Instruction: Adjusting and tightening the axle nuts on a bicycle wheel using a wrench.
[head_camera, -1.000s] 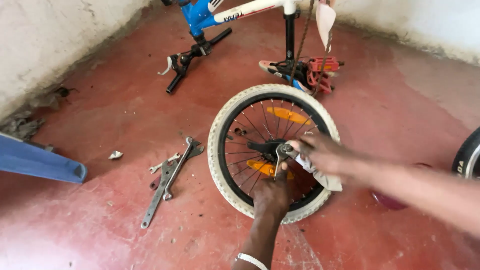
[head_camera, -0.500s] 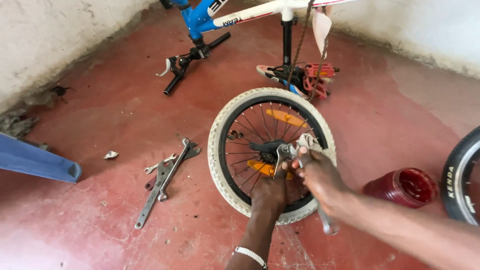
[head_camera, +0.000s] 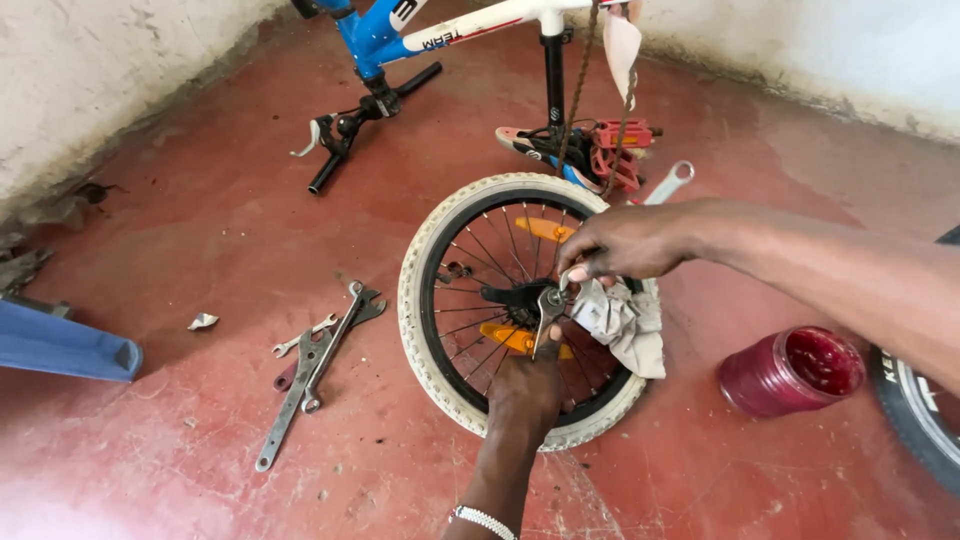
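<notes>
Left hand (head_camera: 525, 385) grips the wheel (head_camera: 530, 310) hub; right hand (head_camera: 625, 240) pinches a wrench (head_camera: 548, 310) (red tub (head_camera: 790, 370) nearby)

Both my hands are bare, no gloves, no sleeves on either forearm. My left hand (head_camera: 525, 385) has a thin silvery beaded bracelet (head_camera: 483, 520) at the wrist; my right hand (head_camera: 625, 240) wears nothing.

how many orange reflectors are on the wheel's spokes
2. One orange reflector sits on the far spokes, near the rim. The other orange reflector is on the near side of the hub, partly covered by the left hand.
</notes>
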